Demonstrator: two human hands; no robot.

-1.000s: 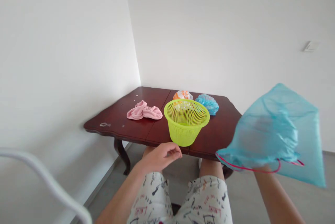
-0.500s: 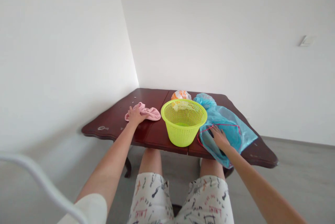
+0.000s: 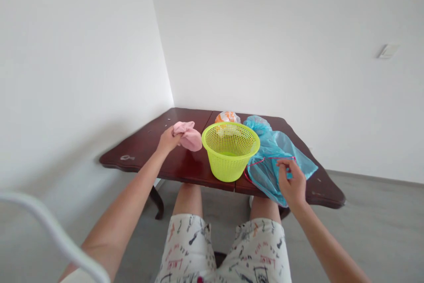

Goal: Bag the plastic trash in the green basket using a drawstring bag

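My left hand (image 3: pixel 167 140) is closed on a pink cloth (image 3: pixel 188 135) and holds it a little above the dark wooden table (image 3: pixel 145 148), left of a lime-green mesh basket (image 3: pixel 230 149). A light blue plastic bag with a red drawstring (image 3: pixel 276 159) lies flat on the table to the basket's right. Over the bag's near edge hovers my right hand (image 3: pixel 291 181), its fingers curled loosely and apart, with nothing in them.
Behind the basket sit an orange-and-white bag (image 3: pixel 227 117) and a crumpled blue bag (image 3: pixel 254 122). White walls meet in a corner behind the table. A white chair rail (image 3: pixel 49 225) crosses the lower left. My knees in patterned shorts (image 3: pixel 225 247) are below the table edge.
My right hand laid the blue bag on the table beside the basket, let it go and drew back. My left hand reached to the pink cloth, gripped it and lifted it.
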